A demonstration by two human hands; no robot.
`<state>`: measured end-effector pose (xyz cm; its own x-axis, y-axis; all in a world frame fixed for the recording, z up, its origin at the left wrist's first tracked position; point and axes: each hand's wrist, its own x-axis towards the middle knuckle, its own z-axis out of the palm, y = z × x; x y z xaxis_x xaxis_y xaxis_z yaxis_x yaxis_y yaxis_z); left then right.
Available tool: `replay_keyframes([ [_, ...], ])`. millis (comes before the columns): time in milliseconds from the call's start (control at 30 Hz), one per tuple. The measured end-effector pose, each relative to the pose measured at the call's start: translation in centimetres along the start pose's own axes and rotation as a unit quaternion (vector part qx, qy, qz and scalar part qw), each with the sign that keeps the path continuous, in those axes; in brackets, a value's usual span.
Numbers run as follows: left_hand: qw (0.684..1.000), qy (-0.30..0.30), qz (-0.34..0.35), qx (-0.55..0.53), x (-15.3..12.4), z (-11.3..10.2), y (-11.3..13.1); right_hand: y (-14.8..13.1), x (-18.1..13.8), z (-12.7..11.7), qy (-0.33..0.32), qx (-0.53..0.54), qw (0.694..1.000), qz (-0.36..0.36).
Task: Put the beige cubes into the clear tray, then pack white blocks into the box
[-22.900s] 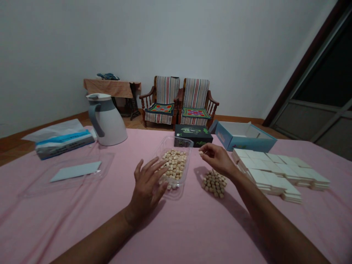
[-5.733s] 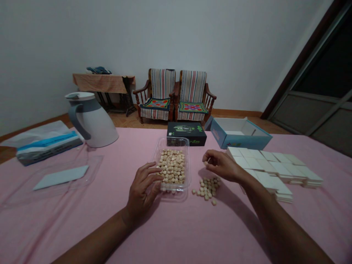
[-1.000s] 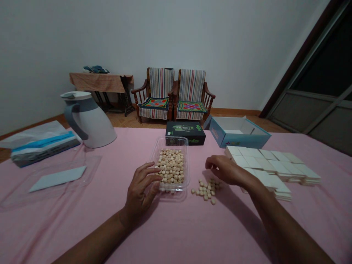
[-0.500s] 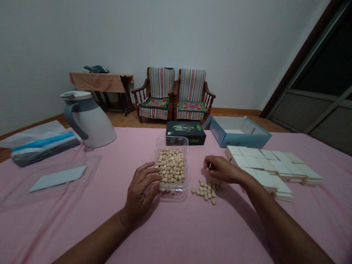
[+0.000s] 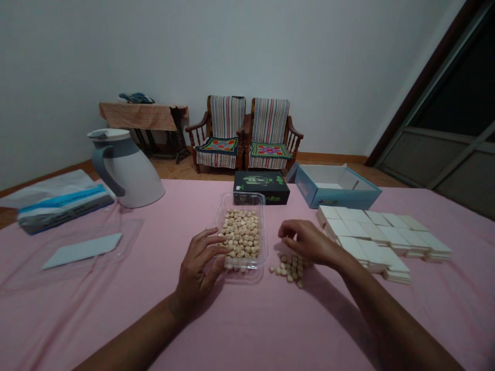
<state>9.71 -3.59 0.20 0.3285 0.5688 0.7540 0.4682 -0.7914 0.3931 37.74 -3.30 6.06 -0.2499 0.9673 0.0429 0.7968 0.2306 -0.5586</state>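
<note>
A clear plastic tub (image 5: 264,226) holds many small, pale, rounded pieces (image 5: 243,232). My left hand (image 5: 201,263) rests at the tub's left side, its fingers spread and stretched over the rim. To the right, a loose pile of the same pieces (image 5: 293,268) lies on the cloth. Just above that pile is my right hand (image 5: 303,239), fingers curled with thumb and index finger close together. Whether a piece is between them I cannot make out.
Stacks of square pale tiles (image 5: 371,232) stand at right. Behind are a blue open box (image 5: 336,198) and a black box (image 5: 261,188). On the left are a white jug (image 5: 133,178), a tissue pack (image 5: 65,206) and a clear lid with a white strip (image 5: 83,251). Pink cloth (image 5: 232,324) covers the table.
My right hand has shifted left a little, toward the tub, over the loose pile. My left hand stays at the tub's side.
</note>
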Motion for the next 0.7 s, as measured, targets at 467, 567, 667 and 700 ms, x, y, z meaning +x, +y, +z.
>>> replay_keyframes([
  [467, 1.0, 0.002, 0.004, 0.005, 0.1, -0.1, 0.2, 0.6, 0.6, 1.3, -0.003, 0.01, 1.0, 0.02],
  [567, 1.0, 0.001, 0.005, 0.0, 0.0, -0.1, 0.1, -0.4, 0.6, 0.5, 0.061, 0.204, 0.977, -0.014],
  [667, 1.0, -0.003, 0.0, -0.003, -0.1, 0.0, -0.1, -1.3, 0.6, 0.2, 0.102, 0.335, 0.935, -0.052],
  [700, 1.0, -0.004, 0.0, -0.005, -0.1, 0.0, -0.1, -1.4, 0.6, 0.1, 0.11, 0.335, 0.934, -0.052],
])
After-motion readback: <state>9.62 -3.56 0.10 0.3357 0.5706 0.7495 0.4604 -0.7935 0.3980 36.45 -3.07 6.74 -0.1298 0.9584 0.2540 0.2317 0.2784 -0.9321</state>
